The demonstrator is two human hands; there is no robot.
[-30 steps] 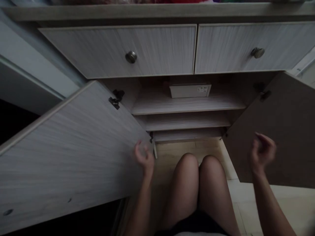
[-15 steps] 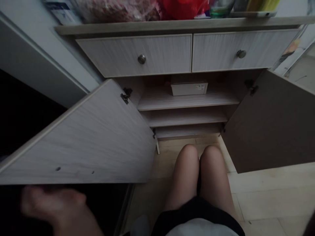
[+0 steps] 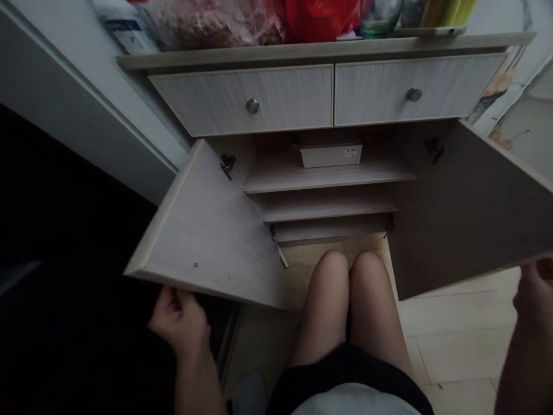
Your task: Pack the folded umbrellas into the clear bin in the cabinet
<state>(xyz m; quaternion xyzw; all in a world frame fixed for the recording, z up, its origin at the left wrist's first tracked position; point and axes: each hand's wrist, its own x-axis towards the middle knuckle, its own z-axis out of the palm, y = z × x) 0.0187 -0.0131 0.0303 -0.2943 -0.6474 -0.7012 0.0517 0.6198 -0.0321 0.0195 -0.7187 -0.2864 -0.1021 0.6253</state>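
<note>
I am crouched in front of a low wooden cabinet, my knees (image 3: 349,276) close to its base. Both doors stand wide open. My left hand (image 3: 178,318) is below the outer edge of the left door (image 3: 207,236), with its fingers curled up against that edge. At the frame's right border, my right hand (image 3: 534,288) rests against the lower outer edge of the right door (image 3: 470,213), knuckles bent and fingertips hidden behind the door. Inside are three bare shelves (image 3: 328,176). A flat white box (image 3: 330,155) lies at the back of the top shelf.
Two shut drawers with round metal knobs (image 3: 252,106) sit above the opening. On the cabinet top are a red bag (image 3: 322,17), a pinkish bag and a glass. A dark space lies to the left. Pale floor tiles (image 3: 458,340) lie to the right.
My view has pulled back from the cabinet. My left hand went from the door's inner corner down and left to its outer edge. My right hand left view, then returned at the right door's edge.
</note>
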